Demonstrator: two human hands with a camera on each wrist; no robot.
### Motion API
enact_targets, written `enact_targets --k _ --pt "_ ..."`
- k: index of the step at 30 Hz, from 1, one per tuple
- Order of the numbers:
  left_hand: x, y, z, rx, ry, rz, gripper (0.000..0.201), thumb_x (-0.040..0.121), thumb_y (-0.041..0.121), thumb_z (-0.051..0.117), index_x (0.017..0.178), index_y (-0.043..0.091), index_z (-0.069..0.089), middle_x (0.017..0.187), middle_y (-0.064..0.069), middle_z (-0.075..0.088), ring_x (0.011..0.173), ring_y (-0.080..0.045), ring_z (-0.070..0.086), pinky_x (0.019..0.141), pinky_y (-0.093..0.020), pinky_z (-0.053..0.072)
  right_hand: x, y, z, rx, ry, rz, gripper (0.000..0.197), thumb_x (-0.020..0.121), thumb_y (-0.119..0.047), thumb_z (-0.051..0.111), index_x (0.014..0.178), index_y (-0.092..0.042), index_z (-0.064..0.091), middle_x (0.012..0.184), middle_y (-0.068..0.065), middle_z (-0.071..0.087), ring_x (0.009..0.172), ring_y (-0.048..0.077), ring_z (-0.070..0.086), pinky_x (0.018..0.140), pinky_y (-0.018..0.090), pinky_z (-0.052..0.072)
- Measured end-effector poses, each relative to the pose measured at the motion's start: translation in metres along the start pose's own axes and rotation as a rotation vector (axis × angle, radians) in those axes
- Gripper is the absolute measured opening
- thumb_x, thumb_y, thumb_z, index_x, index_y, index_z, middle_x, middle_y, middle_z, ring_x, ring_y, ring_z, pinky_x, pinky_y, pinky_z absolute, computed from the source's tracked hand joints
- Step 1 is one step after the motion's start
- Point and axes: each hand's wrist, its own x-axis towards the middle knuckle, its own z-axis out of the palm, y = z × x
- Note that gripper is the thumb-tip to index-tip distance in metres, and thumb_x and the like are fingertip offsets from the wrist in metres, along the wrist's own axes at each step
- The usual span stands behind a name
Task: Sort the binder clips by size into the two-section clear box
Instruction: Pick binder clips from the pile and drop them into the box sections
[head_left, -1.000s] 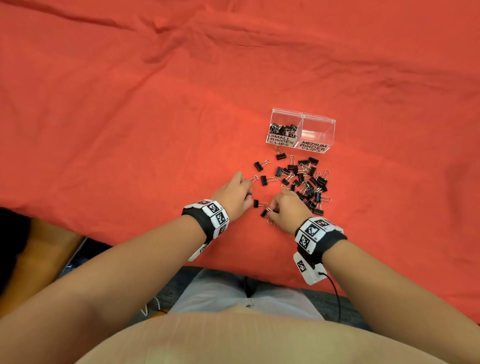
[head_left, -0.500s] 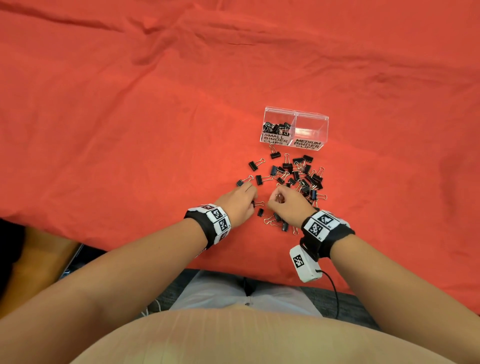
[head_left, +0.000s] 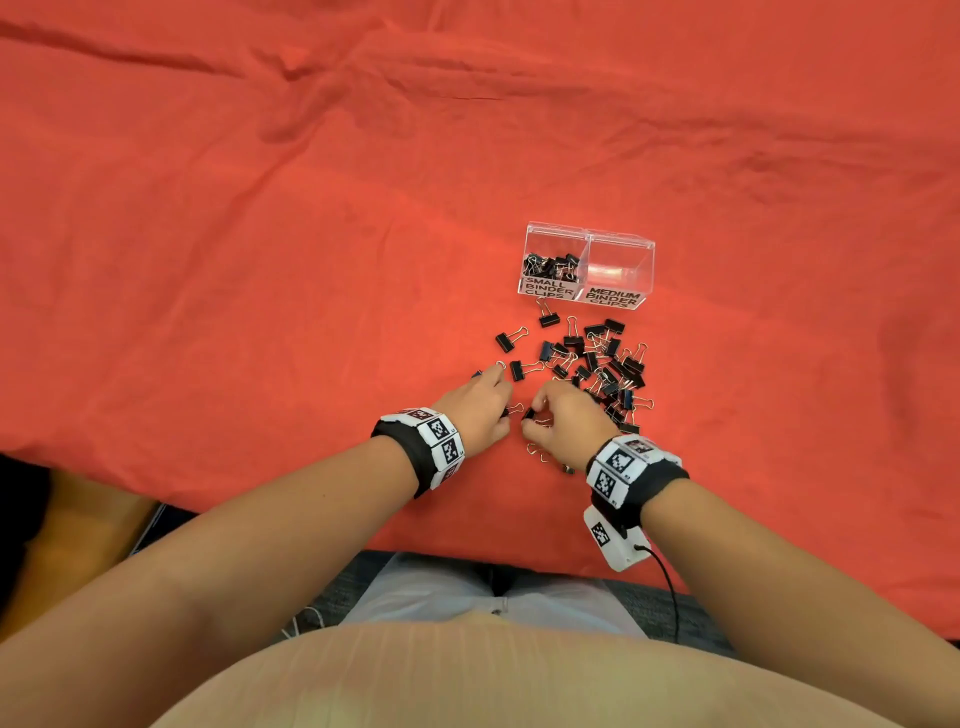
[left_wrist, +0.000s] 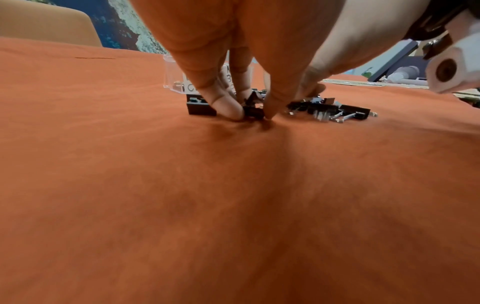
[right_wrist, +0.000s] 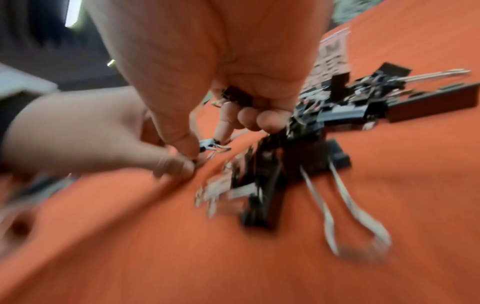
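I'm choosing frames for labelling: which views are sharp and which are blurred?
Head view: sharp, box labels readable. Left wrist view: mostly sharp, left hand pinching a small clip, edges curved by the lens. Right wrist view: motion-blurred, clips smeared.

Box labels: "SMALL BINDER CLIPS", "MEDIUM BINDER CLIPS".

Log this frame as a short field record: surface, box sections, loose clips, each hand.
surface: red cloth
box: two-section clear box, labels SMALL BINDER CLIPS and MEDIUM BINDER CLIPS
small section: holds a pile of black clips
medium section: no clips visible
loose clips: heap on the cloth in front of the box, sizes mixed
left hand: fingertips pinch a small black clip against the cloth
right hand: curled round small clips, thumb and forefinger at another; wrist view blurred
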Motion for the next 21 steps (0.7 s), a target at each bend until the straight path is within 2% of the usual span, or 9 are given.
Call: enact_targets --k 2,4,6,8,11,15,16,18,21 --pt "0.002 -0.001 -0.001 -0.032 0.023 -0.006 0.03 0.09 0.021 0.053 0.113 0.003 0.053 0.129 -0.012 0.042 0.11 -0.032 0.053 0.084 -0.043 0.048 0.009 -0.002 -0.019 0.158 0.078 0.082 0.018 0.081 -0.026 0.063 0.089 -0.013 0.055 0.073 -0.008 0.047 0.063 0.014 0.046 0.053 0.023 0.032" --pt "0.005 0.0 -0.003 -0.043 0.048 -0.005 0.028 0.09 0.017 0.05 0.113 0.002 0.053 0.125 -0.013 0.045 0.107 -0.034 0.055 0.084 -0.044 0.048 0.025 -0.005 -0.045 0.298 0.123 0.146 0.016 0.083 -0.027 0.061 0.089 -0.013 0.056 0.072 -0.005 0.051 0.059 0.013 0.047 0.052 0.023 0.036" --pt "0.008 0.001 -0.005 -0.031 0.072 0.0 0.027 0.09 0.013 0.047 0.113 0.002 0.053 0.122 -0.014 0.049 0.106 -0.035 0.055 0.083 -0.044 0.047 0.044 -0.009 -0.073 0.423 0.161 0.177 0.02 0.085 -0.03 0.06 0.09 -0.01 0.059 0.076 0.001 0.057 0.06 0.015 0.048 0.058 0.028 0.047" --pt "0.011 0.002 -0.007 -0.017 0.078 0.011 0.025 0.09 0.011 0.045 0.112 0.002 0.053 0.116 -0.015 0.052 0.103 -0.035 0.056 0.081 -0.043 0.045 0.066 -0.014 -0.099 0.466 0.208 0.181 0.026 0.084 -0.03 0.061 0.09 -0.004 0.062 0.078 0.006 0.059 0.063 0.017 0.05 0.066 0.033 0.051" --pt "0.015 0.002 -0.008 -0.019 0.07 0.01 0.025 0.09 0.01 0.045 0.114 0.004 0.052 0.116 -0.015 0.053 0.103 -0.033 0.055 0.08 -0.042 0.045 0.096 -0.024 -0.123 0.409 0.231 0.163 0.015 0.082 -0.024 0.063 0.085 -0.01 0.058 0.077 0.003 0.061 0.06 0.013 0.052 0.056 0.024 0.048" --pt "0.024 0.001 -0.016 -0.105 0.103 -0.006 0.025 0.09 0.009 0.045 0.114 0.004 0.05 0.116 -0.015 0.053 0.104 -0.034 0.055 0.085 -0.044 0.047 0.124 -0.037 -0.126 0.039 0.253 0.132 0.011 0.083 -0.018 0.064 0.088 -0.008 0.06 0.081 0.007 0.06 0.07 0.02 0.054 0.048 0.022 0.04" --pt "0.027 0.002 -0.021 -0.135 0.126 -0.012 0.024 0.09 0.008 0.044 0.114 0.004 0.049 0.116 -0.015 0.053 0.103 -0.034 0.056 0.086 -0.046 0.048 0.128 -0.038 -0.123 -0.017 0.239 0.122 0.013 0.083 -0.016 0.064 0.092 -0.006 0.064 0.087 0.009 0.064 0.075 0.021 0.056 0.053 0.024 0.045" --pt "0.035 0.003 -0.035 -0.191 0.196 -0.015 0.025 0.091 0.006 0.043 0.115 0.006 0.049 0.116 -0.014 0.053 0.101 -0.034 0.057 0.086 -0.045 0.048 0.132 -0.036 -0.117 -0.05 0.196 0.102 0.022 0.084 -0.014 0.064 0.105 -0.006 0.065 0.104 0.011 0.069 0.09 0.023 0.063 0.073 0.03 0.053" --pt "0.051 0.009 -0.063 -0.258 0.29 -0.036 0.03 0.094 0.003 0.041 0.123 0.009 0.047 0.123 -0.009 0.052 0.104 -0.025 0.056 0.091 -0.037 0.047 0.128 -0.028 -0.116 -0.008 0.19 0.067 0.033 0.085 -0.01 0.062 0.118 -0.008 0.061 0.119 0.01 0.065 0.107 0.023 0.062 0.091 0.031 0.05"
